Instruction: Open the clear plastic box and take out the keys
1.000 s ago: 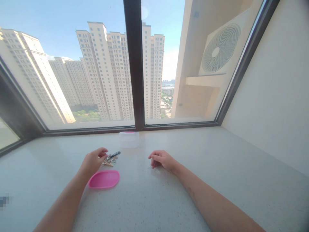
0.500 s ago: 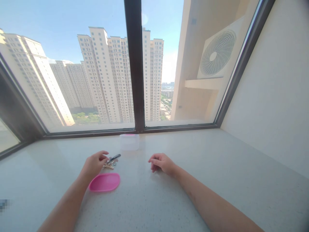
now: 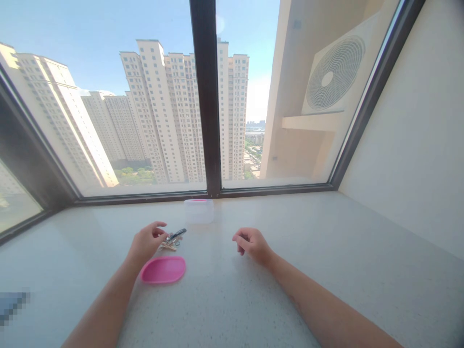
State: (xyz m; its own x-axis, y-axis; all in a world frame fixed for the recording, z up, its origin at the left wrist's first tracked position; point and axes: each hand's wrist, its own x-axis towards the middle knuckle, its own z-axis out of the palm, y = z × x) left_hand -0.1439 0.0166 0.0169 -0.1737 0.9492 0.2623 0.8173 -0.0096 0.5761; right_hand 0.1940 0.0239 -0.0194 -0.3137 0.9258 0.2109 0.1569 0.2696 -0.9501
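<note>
On the pale surface, a small pile of metal pieces lay loose, with one long dark piece on it. The left hand was at the left side of this pile; its index finger stood raised, and whether the other fingers pinched any piece could not be told. The right hand was well apart from the pile, its fingers loosely curled, and their inside was hidden. A shallow pink tray lay just on the near side of the pile, and a translucent container stood behind, near the window frame. All pieces that could be seen were together, outside the tray; so, in my judgement, the handling was at an early stage, with most of it left.
</note>
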